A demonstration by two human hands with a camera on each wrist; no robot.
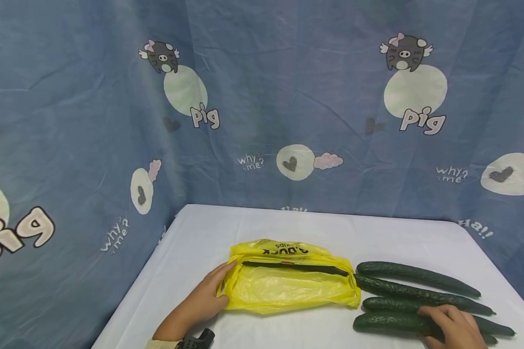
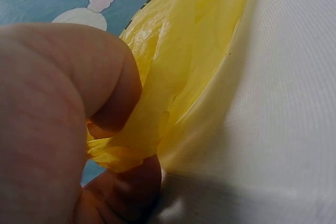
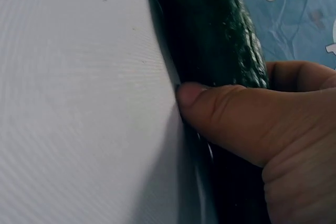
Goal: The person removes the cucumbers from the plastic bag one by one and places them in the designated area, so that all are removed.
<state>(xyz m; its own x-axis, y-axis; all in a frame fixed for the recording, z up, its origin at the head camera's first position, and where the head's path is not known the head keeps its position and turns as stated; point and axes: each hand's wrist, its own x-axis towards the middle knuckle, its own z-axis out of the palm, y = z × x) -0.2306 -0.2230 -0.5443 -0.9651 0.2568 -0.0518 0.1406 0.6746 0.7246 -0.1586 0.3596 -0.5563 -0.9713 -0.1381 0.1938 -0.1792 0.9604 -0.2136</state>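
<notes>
A yellow plastic bag (image 1: pixel 288 291) with black print lies flat on the white table, and a narrow dark strip (image 1: pixel 314 268) runs along its upper part. My left hand (image 1: pixel 205 295) pinches the bag's left end; the left wrist view shows the gathered film (image 2: pixel 123 153) between thumb and finger. On the right, several dark green cucumbers lie side by side. My right hand (image 1: pixel 454 327) grips the nearest cucumber (image 1: pixel 384 321) around its middle. In the right wrist view, the thumb presses the near side of that cucumber (image 3: pixel 210 30), and the other fingers are mostly hidden behind it.
Beyond the held one lie a short-showing cucumber (image 1: pixel 386 304), a longer cucumber (image 1: pixel 419 291) whose left end meets the bag, and the farthest cucumber (image 1: pixel 415 274). A blue printed curtain (image 1: pixel 253 97) hangs behind and left of the white table (image 1: pixel 253 223).
</notes>
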